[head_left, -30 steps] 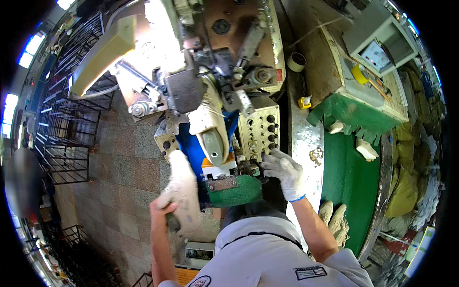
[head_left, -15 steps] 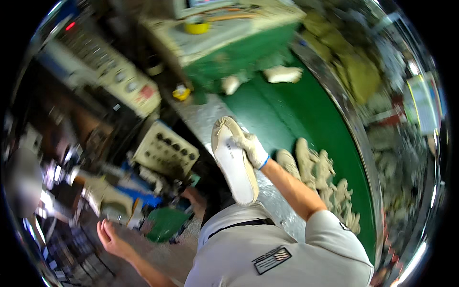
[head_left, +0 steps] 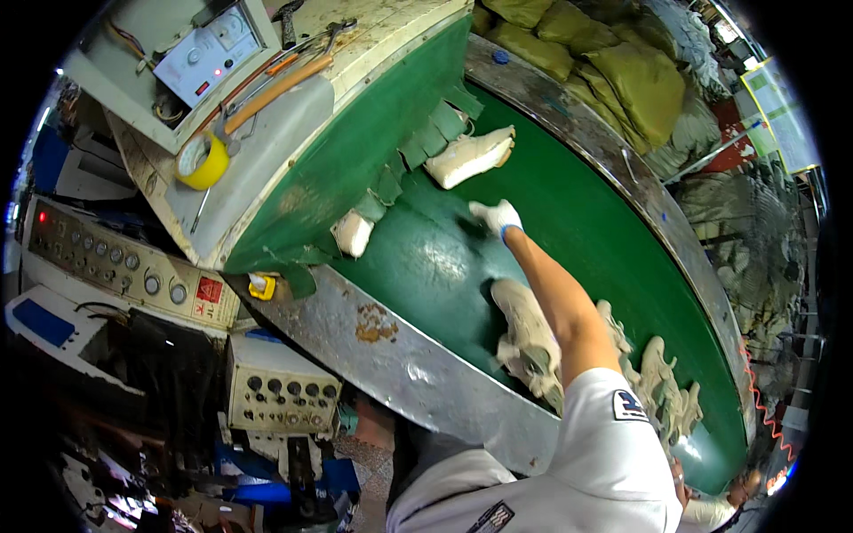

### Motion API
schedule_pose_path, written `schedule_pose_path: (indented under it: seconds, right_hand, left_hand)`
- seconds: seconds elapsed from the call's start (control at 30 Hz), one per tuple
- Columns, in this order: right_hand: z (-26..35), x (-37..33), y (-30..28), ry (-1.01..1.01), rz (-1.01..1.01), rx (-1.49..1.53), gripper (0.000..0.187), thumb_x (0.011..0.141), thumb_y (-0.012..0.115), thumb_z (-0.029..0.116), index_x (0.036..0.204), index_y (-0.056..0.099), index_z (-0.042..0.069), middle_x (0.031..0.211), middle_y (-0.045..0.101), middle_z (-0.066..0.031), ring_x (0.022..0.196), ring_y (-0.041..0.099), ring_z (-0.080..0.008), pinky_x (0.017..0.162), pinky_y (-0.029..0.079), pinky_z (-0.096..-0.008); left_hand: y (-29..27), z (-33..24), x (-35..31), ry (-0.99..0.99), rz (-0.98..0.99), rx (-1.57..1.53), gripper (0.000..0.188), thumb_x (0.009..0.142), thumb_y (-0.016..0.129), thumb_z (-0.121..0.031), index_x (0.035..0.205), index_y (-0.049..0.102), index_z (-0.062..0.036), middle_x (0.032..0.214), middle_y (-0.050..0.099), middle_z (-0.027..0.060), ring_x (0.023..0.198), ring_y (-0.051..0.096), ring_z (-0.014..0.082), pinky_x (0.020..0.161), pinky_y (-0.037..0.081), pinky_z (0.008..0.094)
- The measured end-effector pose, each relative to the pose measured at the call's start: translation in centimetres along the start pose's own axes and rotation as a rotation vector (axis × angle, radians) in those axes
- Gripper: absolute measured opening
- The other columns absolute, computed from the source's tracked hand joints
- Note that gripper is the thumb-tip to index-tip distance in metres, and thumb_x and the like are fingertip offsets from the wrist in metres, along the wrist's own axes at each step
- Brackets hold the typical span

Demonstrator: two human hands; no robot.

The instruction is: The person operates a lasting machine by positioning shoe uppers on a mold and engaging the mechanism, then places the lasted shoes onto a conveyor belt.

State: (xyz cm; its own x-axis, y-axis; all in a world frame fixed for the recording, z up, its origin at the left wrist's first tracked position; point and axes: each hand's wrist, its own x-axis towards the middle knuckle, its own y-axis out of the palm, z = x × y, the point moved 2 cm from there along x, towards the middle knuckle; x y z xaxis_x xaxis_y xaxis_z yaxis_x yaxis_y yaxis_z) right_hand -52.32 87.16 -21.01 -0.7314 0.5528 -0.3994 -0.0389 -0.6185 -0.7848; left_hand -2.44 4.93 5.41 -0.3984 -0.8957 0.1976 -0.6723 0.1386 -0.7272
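Note:
My right hand (head_left: 498,217), in a white glove with a blue cuff, is stretched out over the green conveyor belt (head_left: 435,258). Nothing shows in it, and its fingers point left, apparently extended. Beyond it, a cream shoe upper (head_left: 471,158) lies on the belt just outside the slit green curtain (head_left: 426,138). The toe of another pale shoe (head_left: 354,233) pokes out from under that curtain. Closer to me, left of my forearm, rests a beige shoe upper (head_left: 526,336). More beige uppers (head_left: 656,377) lie right of my arm, which partly hides them. My left hand is out of view.
A bench top at upper left holds yellow tape (head_left: 203,162), a hammer (head_left: 280,93) and other tools. Control panels (head_left: 283,391) stand at the left. A metal ledge (head_left: 418,377) edges the belt. Olive sacks (head_left: 622,75) are piled beyond. Someone's hand (head_left: 745,487) shows at lower right.
The shoe with a white insole is gone from my right hand, which has reached out farther over the belt. My left hand has left the view. The view has turned toward the belt.

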Motion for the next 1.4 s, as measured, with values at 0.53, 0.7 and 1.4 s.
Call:
schedule_pose_path:
  seconds: [0.53, 0.7, 1.4]
  right_hand:
    - [5.3, -21.9, 3.5, 0.078, 1.003, 1.638, 0.064, 0.091, 0.074, 0.024, 0.144, 0.048, 0.0, 0.138, 0.06, -0.0178, 0.126, 0.06, -0.0317, 0.107, 0.049, -0.0465]
    - [8.2, -43.2, 7.4, 0.204, 1.203, 1.941, 0.051, 0.097, 0.064, 0.035, 0.14, 0.055, 0.011, 0.133, 0.061, -0.0139, 0.123, 0.058, -0.0303, 0.106, 0.05, -0.0464]
    - [26.5, -78.0, 23.0, -0.246, 1.568, 0.775, 0.039, 0.097, 0.067, 0.023, 0.128, 0.062, -0.001, 0.114, 0.069, -0.0083, 0.1, 0.065, -0.0144, 0.087, 0.054, -0.0286]
  left_hand:
    - [-3.0, 5.1, 0.2, 0.0, -0.001, -0.028, 0.038, 0.09, 0.076, -0.019, 0.117, 0.068, 0.007, 0.109, 0.073, 0.0144, 0.093, 0.066, 0.0237, 0.082, 0.053, 0.0387]
    - [-2.8, -4.0, -2.8, -0.017, -0.01, -0.217, 0.033, 0.089, 0.076, -0.012, 0.117, 0.069, 0.0042, 0.106, 0.073, 0.0101, 0.09, 0.064, 0.0184, 0.081, 0.052, 0.034]
    - [-5.4, 2.5, 6.1, -0.44, 0.325, -0.884, 0.033, 0.086, 0.076, -0.002, 0.118, 0.069, 0.0006, 0.105, 0.073, 0.0065, 0.089, 0.07, 0.0123, 0.075, 0.058, 0.0254]
